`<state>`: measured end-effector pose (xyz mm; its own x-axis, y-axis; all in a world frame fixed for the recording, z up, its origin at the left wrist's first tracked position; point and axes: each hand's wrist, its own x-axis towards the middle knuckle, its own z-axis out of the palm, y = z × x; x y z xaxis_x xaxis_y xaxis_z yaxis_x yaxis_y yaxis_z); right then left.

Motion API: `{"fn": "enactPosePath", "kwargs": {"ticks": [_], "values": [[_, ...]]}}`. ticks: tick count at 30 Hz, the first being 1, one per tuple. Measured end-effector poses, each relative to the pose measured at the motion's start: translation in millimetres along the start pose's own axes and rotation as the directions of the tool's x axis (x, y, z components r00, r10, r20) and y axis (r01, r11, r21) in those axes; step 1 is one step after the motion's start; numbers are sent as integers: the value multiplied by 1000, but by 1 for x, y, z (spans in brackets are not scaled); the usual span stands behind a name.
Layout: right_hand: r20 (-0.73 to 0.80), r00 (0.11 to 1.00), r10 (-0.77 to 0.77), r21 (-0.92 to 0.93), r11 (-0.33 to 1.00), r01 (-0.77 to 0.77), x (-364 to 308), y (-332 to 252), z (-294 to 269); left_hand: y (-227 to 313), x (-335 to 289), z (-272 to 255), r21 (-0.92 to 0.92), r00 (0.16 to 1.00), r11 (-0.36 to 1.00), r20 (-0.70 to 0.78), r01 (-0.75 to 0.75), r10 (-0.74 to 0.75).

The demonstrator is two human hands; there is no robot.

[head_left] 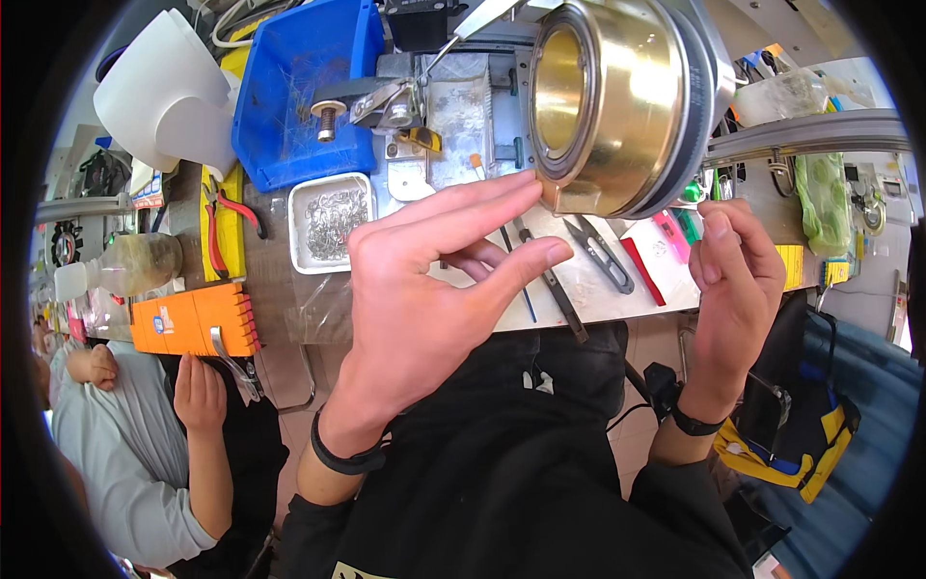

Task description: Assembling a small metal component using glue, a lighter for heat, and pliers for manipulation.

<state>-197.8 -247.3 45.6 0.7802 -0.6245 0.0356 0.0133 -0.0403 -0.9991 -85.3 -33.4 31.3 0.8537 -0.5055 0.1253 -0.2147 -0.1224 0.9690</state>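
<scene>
While the cylinder [632,106] is sitting far, right of centre, work at it is apparently going on, what is done or left being unclear; metal bits [331,217] are lying in the white tray [297,232]. The left hand [424,261] is holding thumb and fingers wide apart, one tip by the cylinder's near edge; the right hand [738,261] is pinching narrowly, nothing discernible between.
</scene>
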Motion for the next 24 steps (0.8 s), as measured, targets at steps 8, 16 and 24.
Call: {"fn": "enactPosePath", "kwargs": {"ticks": [8, 16, 24], "values": [[-2, 1000, -13, -39, 999, 13, -3, 2, 3, -9, 3, 6, 306, 936, 905, -95, -295, 338], [-41, 999, -26, -83, 996, 23, -7, 3, 0, -19, -2, -1, 459, 898, 812, -66, -360, 435], [-71, 997, -2, -89, 996, -4, -10, 3, -2, -13, 2, 6, 365, 887, 872, -201, -327, 416]]}}
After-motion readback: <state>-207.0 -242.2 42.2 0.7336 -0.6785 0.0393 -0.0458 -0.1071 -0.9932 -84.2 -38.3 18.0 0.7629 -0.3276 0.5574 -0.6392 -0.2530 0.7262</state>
